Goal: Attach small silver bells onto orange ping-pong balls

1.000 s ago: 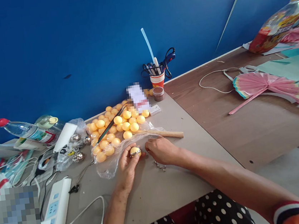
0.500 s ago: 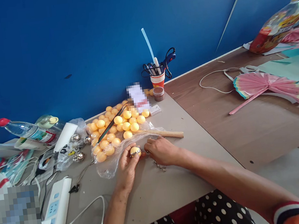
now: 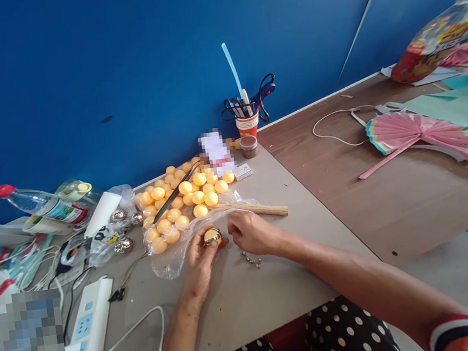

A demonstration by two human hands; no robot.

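My left hand [image 3: 199, 264] is closed around a yellow-orange table tennis ball [image 3: 211, 236] with shiny silver metal pieces across its surface. To its right, a small gap away, my right hand [image 3: 252, 234] is curled with its fingertips pinched together. Whatever those fingertips might hold is hidden or too small to make out. Below the right hand, a small cluster of silver metal pieces [image 3: 251, 260] lies on the grey tabletop. Just beyond both hands spreads a clear plastic bag [image 3: 168, 267] with several more table tennis balls [image 3: 181, 222] on it.
A dark, slender tool [image 3: 173, 197] lies across the balls. A wooden stick bundle [image 3: 269, 210] rests behind my right hand. Silver openwork balls [image 3: 123, 245], a bottle [image 3: 47, 207] and a power strip [image 3: 88, 327] occupy the left. A pink paper fan [image 3: 419, 134] lies right.
My right hand has risen slightly and turned, drawing its fingertips up and away from the ball. More of the silver pieces beneath it now shows. My left hand stays in place with the ball.
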